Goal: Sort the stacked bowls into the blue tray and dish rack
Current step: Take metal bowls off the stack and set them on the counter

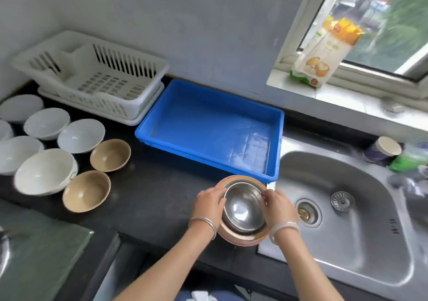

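Both forearms reach up from six o'clock, and my left hand [209, 200] and right hand [279, 204] pinch opposite sides of the steel bowl [243, 205], the top one in the nested stack [242, 238]. Fingers curl over its rim at nine and three; neither hand is free. That stack sits on the black counter [150, 196], just at the near edge of the blue tray [208, 126] and touching the lip of the sink [347, 208] at three o'clock.

As I judge it, the job now is to free this steel bowl from the striped one under it. I should lift straight up with even pressure, because nested steel can stick and drag the lower bowls along. If it clings, a thumb pressing the next rim down would help. Its destination, the tray, lies at twelve and holds nothing. Farther off, at ten o'clock, the white dish rack [97, 78] also holds nothing, and loose white and tan bowls [69, 152] spread across nine.
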